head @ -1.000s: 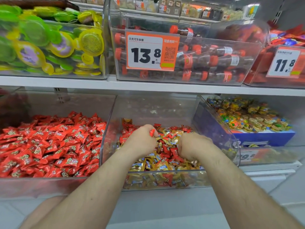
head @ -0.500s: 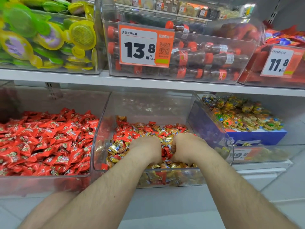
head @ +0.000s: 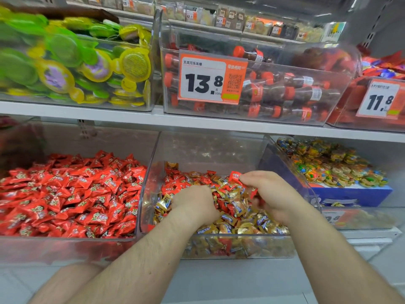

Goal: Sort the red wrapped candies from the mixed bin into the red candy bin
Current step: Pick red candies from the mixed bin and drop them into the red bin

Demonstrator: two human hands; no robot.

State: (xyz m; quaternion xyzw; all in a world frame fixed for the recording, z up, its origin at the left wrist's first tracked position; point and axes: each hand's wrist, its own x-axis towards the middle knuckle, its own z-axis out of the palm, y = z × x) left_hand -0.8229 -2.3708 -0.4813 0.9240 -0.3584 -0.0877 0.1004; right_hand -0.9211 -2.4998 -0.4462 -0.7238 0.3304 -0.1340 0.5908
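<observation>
The right hand [head: 271,194] has come up, pinching a red candy [head: 235,177]. The left hand [head: 192,201] still digs in the mixed bin [head: 219,249], maybe gripping more.

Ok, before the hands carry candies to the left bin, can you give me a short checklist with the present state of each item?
1. Right hand holds a red candy: ok, pinched at the fingertips.
2. Left hand holds red candies: cannot tell, its fingers are buried in the mixed bin.
3. No gold candy caught in either grip: cannot tell.
4. Red candy bin open on top, with room: ok.
5. Clear wall between the two bins to be lifted over: not ok yet, both hands sit low in the pile.
</observation>
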